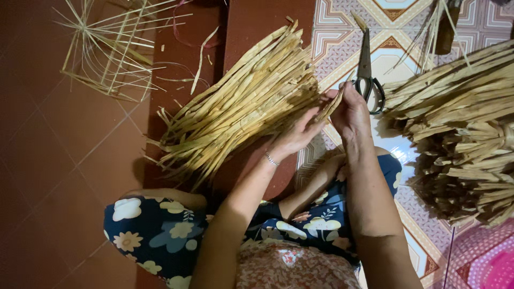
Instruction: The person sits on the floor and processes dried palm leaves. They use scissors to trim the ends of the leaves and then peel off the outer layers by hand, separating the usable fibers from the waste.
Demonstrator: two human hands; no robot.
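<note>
1. Head view, bottom of the frame: the person sits on the floor in flower-printed clothing, knees spread, forearms reaching up toward the centre; that posture puts the work within easy reach.
2. Centre: the left hand, a thin bracelet at its wrist, has its fingers curled around the near end of a single pale strip; the right hand pinches the same strip from the other side, fingers nearly closed; it looks as if the two grips meet so the strip can be drawn apart from the rest.
3. Just beyond, the bundle of dried strips lies fanned on the floor, its long axis running from lower left to upper right, tips pointing toward top centre; the held strip follows that slant.
4. Right of the hands: scissors lie on the patterned tiles, blades pointing up; farther right sits a second heap of strips.
5. Upper left: a loose woven frame rests on red tiles.
</note>
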